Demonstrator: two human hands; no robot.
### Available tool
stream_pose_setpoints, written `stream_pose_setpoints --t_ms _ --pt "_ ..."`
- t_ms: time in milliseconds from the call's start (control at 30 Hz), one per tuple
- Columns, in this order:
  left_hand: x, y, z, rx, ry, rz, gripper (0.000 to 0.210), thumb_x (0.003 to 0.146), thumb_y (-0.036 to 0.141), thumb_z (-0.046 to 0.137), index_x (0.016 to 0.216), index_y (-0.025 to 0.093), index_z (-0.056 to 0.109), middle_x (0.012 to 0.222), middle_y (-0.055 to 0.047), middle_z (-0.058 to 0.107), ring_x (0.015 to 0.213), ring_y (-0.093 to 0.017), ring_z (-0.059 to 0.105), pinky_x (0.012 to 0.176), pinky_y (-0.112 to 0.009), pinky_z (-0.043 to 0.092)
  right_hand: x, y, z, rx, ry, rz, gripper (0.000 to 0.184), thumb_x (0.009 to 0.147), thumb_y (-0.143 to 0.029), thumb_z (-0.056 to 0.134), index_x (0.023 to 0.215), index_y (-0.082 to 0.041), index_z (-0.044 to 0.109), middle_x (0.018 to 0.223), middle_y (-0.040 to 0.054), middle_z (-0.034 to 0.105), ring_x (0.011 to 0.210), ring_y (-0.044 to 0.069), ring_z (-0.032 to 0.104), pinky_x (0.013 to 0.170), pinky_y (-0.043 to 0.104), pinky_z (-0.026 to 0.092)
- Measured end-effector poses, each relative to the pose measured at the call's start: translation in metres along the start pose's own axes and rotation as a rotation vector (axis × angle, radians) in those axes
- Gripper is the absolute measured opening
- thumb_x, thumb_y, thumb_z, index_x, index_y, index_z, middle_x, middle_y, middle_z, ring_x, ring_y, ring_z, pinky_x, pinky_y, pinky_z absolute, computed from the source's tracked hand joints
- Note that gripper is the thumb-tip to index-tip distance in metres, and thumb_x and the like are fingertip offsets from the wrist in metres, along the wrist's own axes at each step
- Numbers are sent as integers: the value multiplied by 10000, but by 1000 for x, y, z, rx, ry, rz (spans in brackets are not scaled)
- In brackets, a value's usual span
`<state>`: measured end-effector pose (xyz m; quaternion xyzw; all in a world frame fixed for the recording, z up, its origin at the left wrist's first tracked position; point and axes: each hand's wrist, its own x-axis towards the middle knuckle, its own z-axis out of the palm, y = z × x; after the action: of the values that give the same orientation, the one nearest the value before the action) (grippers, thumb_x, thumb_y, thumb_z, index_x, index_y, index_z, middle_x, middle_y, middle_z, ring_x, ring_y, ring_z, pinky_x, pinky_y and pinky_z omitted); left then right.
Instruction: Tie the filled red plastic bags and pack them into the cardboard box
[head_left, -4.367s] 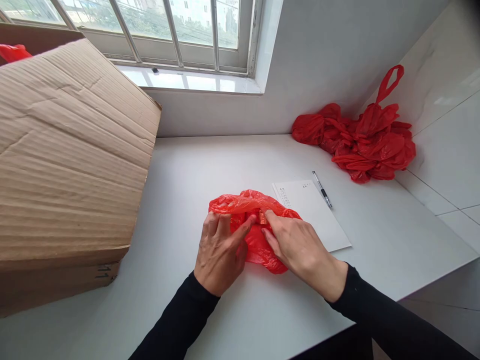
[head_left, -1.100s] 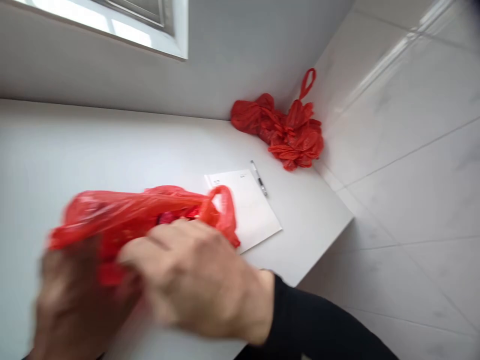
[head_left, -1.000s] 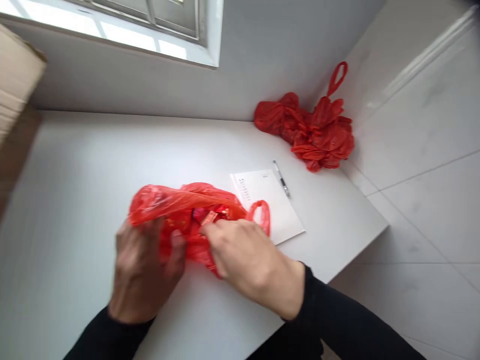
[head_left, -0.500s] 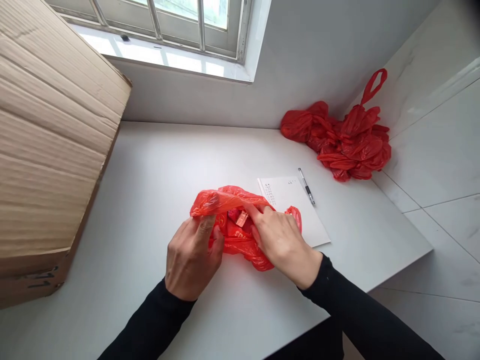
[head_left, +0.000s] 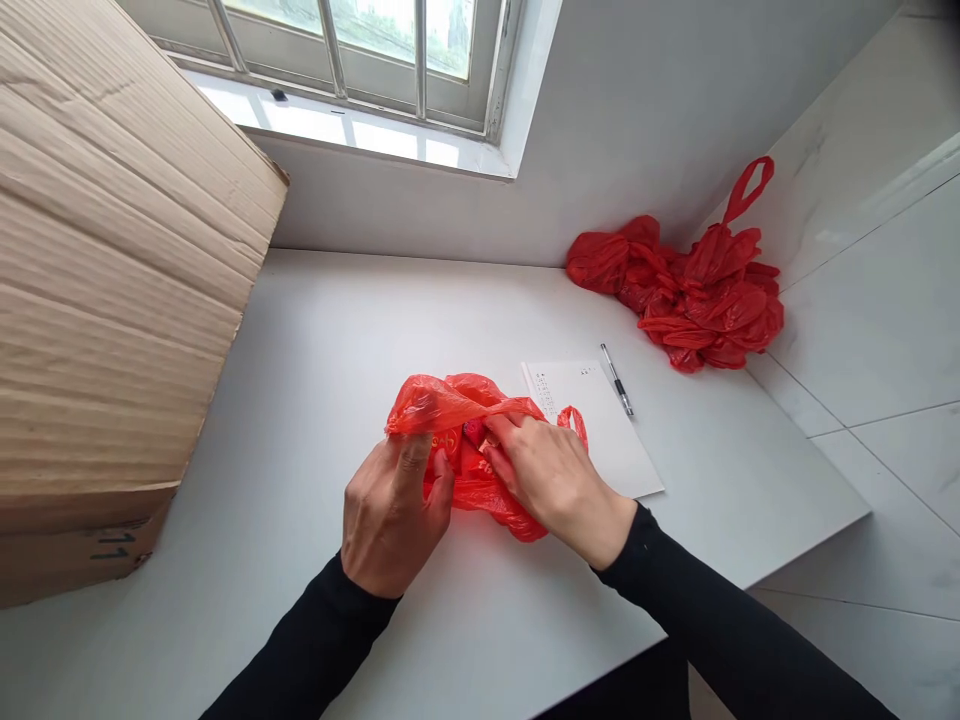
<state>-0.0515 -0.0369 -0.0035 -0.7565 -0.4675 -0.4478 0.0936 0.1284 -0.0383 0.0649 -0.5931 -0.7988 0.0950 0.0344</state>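
A thin red plastic bag [head_left: 487,495] lies on the white table with its mouth spread wide. Inside are several small red wrapped packets [head_left: 447,440] with yellowish print, which look like candies. My left hand [head_left: 397,510] grips the bag's left side, its fingers under the far rim and its thumb inside the mouth. Reaching in from the right, my right hand [head_left: 559,480] has its fingertips closed on a small shiny wrapped candy [head_left: 484,446], mostly covered by the fingers. One bag handle [head_left: 574,422] stands up beyond my right hand.
A notebook [head_left: 622,450] with handwriting lies partly behind the bag, a pen [head_left: 617,380] along its right edge. Bunched red plastic bags [head_left: 697,290] sit in the back right corner. A large cardboard box [head_left: 127,280] stands at the left, below a barred window [head_left: 375,60].
My right fingertips have moved left and closed over the small wrapped candy, which showed uncovered before. My left hand keeps its hold on the bag. The view has shifted slightly.
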Motion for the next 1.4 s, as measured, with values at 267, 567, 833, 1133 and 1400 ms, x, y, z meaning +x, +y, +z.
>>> stream_pose_setpoints --t_ms 267,567,833,1133,1400 --pt "4 2 -14 -129 207 39 418 791 19 664 1140 242 607 876 -16 669 671 -147 625 618 -286 532 -10 1 -14 161 108 -35 162 1015 -213 482 1062 -227 636 945 5 719 807 176 670 636 305 445" --pt "20 -19 -24 -352 29 -277 760 820 240 754 1480 225 378 1255 -124 583 1139 -275 587 963 -466 492 -33 45 -12 160 444 245 733 945 -535 567 1529 -138 373 1430 163 547 1317 351 474 1101 555 392" --pt "72 -1 -52 -595 -410 -356 140 850 143 581 724 205 578 642 43 550 571 -100 490 516 -226 412 -29 60 -39 553 269 305 222 962 -396 545 1012 -286 731 1012 10 733 855 202 661 770 348 524" --pt "160 33 -94 -960 -239 -758 124 756 265 645 678 194 709 830 -67 690 666 -217 659 463 -282 531 -9 35 -121 820 673 158 179 932 -408 659 986 -269 757 631 -34 553 543 115 502 482 233 433" --pt "181 46 -102 -1253 -195 -912 476 959 419 491 550 216 625 528 -24 538 618 -186 631 647 -311 621 12 9 -156 894 780 -89 125 958 -313 642 1010 -258 740 602 -52 548 501 87 535 429 194 414"
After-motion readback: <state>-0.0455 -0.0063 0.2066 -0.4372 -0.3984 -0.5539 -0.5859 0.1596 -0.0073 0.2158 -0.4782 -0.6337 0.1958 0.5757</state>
